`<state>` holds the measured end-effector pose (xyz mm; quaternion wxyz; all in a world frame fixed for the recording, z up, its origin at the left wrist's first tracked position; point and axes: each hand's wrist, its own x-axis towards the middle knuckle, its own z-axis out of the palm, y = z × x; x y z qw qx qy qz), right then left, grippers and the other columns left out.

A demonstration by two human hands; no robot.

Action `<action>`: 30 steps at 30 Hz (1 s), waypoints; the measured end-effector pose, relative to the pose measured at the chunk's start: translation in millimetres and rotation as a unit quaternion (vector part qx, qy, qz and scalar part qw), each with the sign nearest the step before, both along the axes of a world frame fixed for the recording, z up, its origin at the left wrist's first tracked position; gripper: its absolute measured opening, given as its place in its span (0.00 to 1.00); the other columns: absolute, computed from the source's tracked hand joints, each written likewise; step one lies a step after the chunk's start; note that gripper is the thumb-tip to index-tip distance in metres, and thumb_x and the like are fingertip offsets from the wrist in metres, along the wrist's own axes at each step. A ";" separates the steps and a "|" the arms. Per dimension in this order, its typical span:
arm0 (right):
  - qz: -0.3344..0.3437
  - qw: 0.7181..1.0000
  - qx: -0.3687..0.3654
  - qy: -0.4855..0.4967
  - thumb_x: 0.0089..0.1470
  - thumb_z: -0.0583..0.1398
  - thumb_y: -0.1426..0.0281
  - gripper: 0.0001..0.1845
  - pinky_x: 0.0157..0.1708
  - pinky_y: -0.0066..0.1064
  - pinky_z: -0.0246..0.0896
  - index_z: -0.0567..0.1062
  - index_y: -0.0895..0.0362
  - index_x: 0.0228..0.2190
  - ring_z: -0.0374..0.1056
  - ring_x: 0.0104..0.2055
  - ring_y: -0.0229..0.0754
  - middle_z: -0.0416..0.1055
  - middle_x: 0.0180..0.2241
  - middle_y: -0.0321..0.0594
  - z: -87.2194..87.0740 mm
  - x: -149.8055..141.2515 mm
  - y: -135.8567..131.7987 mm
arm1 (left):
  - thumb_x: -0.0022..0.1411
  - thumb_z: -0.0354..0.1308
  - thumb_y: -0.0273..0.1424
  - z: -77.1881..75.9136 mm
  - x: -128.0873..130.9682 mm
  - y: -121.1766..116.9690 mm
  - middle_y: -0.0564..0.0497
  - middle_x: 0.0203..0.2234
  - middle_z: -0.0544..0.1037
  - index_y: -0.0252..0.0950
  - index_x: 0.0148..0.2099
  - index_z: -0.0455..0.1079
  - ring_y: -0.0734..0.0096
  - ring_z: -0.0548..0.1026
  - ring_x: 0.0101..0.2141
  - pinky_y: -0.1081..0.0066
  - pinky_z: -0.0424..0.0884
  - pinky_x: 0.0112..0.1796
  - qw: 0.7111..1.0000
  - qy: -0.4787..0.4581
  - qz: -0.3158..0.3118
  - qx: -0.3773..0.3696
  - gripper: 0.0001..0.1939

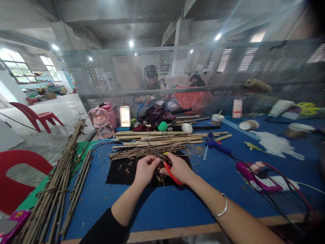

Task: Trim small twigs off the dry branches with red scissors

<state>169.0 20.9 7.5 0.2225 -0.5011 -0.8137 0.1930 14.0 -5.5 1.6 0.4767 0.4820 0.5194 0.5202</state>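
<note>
My right hand (pixel 179 166) is closed around red-handled pruning shears (pixel 173 174), which have a bit of yellow near the top. Pinched in my left hand (pixel 147 169) is a thin dry twig (pixel 164 184); its lower end sticks out below the fingers. The two hands meet over a black cloth (pixel 120 174) scattered with small dry scraps. Just beyond them lies a row of thin brown twigs (pixel 127 153). My fingers partly hide the shears' blades and the spot where they meet the twig.
Pale sticks (pixel 157 139) lie behind the twigs. Long bundled branches (pixel 54 186) cover the left edge. To the right are a blue glue gun (pixel 218 145), a purple power strip (pixel 247 174) with cables, and paper cups (pixel 217 119). A perforated metal screen (pixel 106 74) rises behind; people sit beyond it.
</note>
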 end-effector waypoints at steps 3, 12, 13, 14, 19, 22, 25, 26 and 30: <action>-0.003 1.000 -0.010 0.006 0.40 0.62 0.57 0.19 0.26 0.26 0.49 0.66 0.55 0.33 0.62 0.27 0.37 0.69 0.28 0.36 -0.7 -1.2 -1.8 | 0.47 0.59 0.42 -0.9 0.2 0.6 0.54 0.15 0.69 0.32 0.28 0.69 0.79 0.64 0.16 0.78 0.61 0.18 1.000 -0.016 0.000 0.003 0.16; 0.001 1.000 -0.006 -0.006 0.43 0.59 0.53 0.18 0.23 0.25 0.48 0.67 0.55 0.26 0.60 0.23 0.36 0.67 0.22 0.34 -2.0 1.6 2.8 | 0.47 0.59 0.41 2.0 -0.1 -0.3 0.54 0.16 0.69 0.31 0.31 0.71 0.79 0.65 0.17 0.79 0.61 0.19 1.000 -0.029 0.009 -0.002 0.17; 0.003 1.000 -0.003 -0.015 0.43 0.59 0.54 0.17 0.24 0.25 0.48 0.67 0.55 0.26 0.60 0.24 0.37 0.67 0.21 0.34 -0.7 2.2 3.4 | 0.48 0.59 0.41 1.5 -0.2 0.0 0.54 0.16 0.69 0.31 0.32 0.72 0.79 0.65 0.18 0.79 0.61 0.19 1.000 -0.028 0.008 0.001 0.17; 0.005 1.000 0.002 -0.024 0.44 0.59 0.54 0.17 0.24 0.25 0.48 0.67 0.55 0.26 0.61 0.24 0.37 0.67 0.21 0.35 0.6 2.9 3.7 | 0.48 0.58 0.41 0.8 -0.4 0.3 0.53 0.17 0.70 0.31 0.32 0.72 0.79 0.65 0.18 0.79 0.61 0.19 1.000 -0.027 0.006 0.004 0.17; 0.017 0.999 0.001 -0.034 0.41 0.61 0.56 0.20 0.26 0.25 0.49 0.67 0.54 0.34 0.63 0.28 0.38 0.68 0.27 0.36 4.9 4.3 1.9 | 0.49 0.57 0.41 -1.6 -1.0 2.0 0.52 0.19 0.71 0.32 0.30 0.72 0.78 0.66 0.19 0.78 0.62 0.19 0.999 -0.034 0.003 0.014 0.15; 0.026 0.999 0.003 -0.020 0.39 0.63 0.57 0.20 0.28 0.25 0.50 0.67 0.54 0.34 0.63 0.30 0.38 0.69 0.32 0.37 4.9 3.7 0.3 | 0.49 0.57 0.40 -1.4 -1.0 2.3 0.53 0.17 0.70 0.32 0.26 0.71 0.78 0.65 0.18 0.78 0.61 0.19 0.999 -0.028 0.003 0.017 0.15; 0.023 1.000 0.003 -0.013 0.40 0.62 0.57 0.19 0.28 0.26 0.50 0.67 0.54 0.33 0.63 0.30 0.38 0.68 0.31 0.37 3.9 3.1 -0.2 | 0.49 0.57 0.40 -1.3 -1.0 2.3 0.53 0.17 0.70 0.32 0.25 0.70 0.79 0.64 0.17 0.78 0.61 0.18 0.999 -0.026 0.001 0.019 0.15; 0.022 1.000 0.001 -0.011 0.41 0.62 0.57 0.19 0.28 0.26 0.50 0.67 0.54 0.33 0.63 0.30 0.38 0.68 0.31 0.37 3.4 3.0 -0.1 | 0.49 0.57 0.41 -1.6 -1.1 2.3 0.53 0.17 0.70 0.32 0.26 0.70 0.79 0.64 0.17 0.78 0.61 0.18 0.999 -0.027 0.001 0.020 0.15; 0.014 1.000 -0.001 -0.008 0.43 0.60 0.58 0.17 0.27 0.26 0.49 0.67 0.54 0.34 0.63 0.29 0.38 0.69 0.29 0.36 1.1 3.0 1.0 | 0.49 0.58 0.41 -2.9 -1.0 2.2 0.52 0.19 0.72 0.32 0.30 0.73 0.77 0.66 0.19 0.78 0.61 0.20 1.000 -0.016 0.001 0.026 0.15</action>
